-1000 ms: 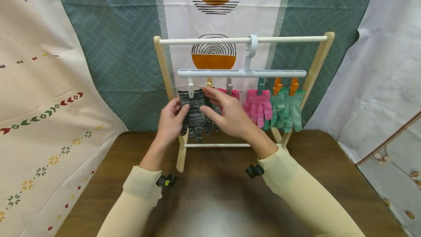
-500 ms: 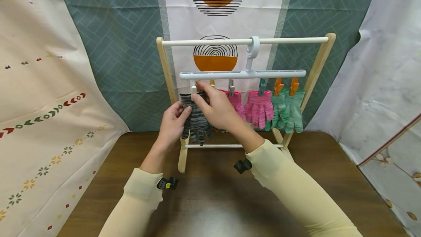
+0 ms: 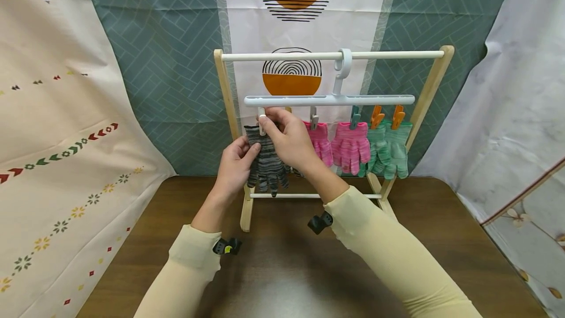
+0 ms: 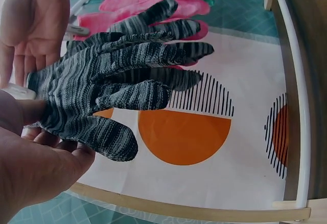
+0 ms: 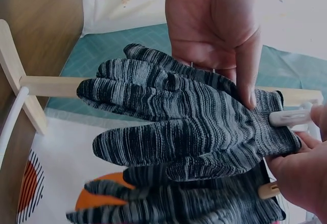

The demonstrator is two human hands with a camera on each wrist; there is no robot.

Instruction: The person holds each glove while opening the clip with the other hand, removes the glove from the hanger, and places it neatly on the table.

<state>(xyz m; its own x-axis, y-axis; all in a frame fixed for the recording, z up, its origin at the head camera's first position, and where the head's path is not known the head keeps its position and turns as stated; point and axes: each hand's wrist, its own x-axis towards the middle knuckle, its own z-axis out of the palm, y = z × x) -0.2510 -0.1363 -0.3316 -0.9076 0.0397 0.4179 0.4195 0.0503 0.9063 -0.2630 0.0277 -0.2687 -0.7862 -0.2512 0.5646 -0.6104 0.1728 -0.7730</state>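
Observation:
A black-and-grey striped knit glove [image 3: 268, 163] hangs by its cuff from a white clothespin [image 5: 290, 117]. My left hand [image 3: 234, 167] pinches the glove's outer edge below the cuff, thumb in front and fingers behind. With thumb and fingers, my right hand [image 3: 292, 140] pinches the white clothespin at the cuff. Behind, a second striped glove [image 5: 204, 206] hangs from a tan clothespin [image 5: 268, 190], mostly hidden by my right hand in the head view. The pale blue hanger [image 3: 300, 100] carries the clothespins along its underside.
Two pink gloves [image 3: 350, 146] and two green gloves [image 3: 397, 151] hang farther right from grey, teal and orange clothespins. A wooden rack [image 3: 226, 92] with a white top rod [image 3: 287, 56] bears the hanger. It stands on a brown table [image 3: 282, 259] before patterned cloths.
My right hand has moved left and up from beside the glove onto the white clothespin and now pinches it. The left hand keeps its hold on the glove's edge.

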